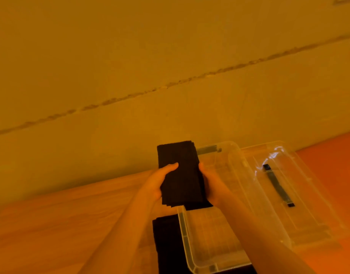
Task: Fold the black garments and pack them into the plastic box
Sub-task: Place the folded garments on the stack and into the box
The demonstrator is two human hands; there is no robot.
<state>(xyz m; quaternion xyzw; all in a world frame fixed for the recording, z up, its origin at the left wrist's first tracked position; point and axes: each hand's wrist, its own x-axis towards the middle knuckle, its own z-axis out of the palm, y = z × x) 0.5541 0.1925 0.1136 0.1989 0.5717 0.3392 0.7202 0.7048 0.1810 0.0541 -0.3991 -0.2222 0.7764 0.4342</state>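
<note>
A folded black garment [180, 173] is held upright in the air over the left edge of the clear plastic box [209, 244]. My left hand [158, 182] grips its left side with the thumb across the front. My right hand [211, 184] grips its right side. The box looks empty inside. Another black garment [166, 242] lies flat on the wooden table just left of the box, partly under it.
The box's clear lid [308, 194], with a black handle [277, 184], lies to the right of the box. The wooden table [61, 224] stretches out to the left. A plain wall [170, 56] stands close behind the table.
</note>
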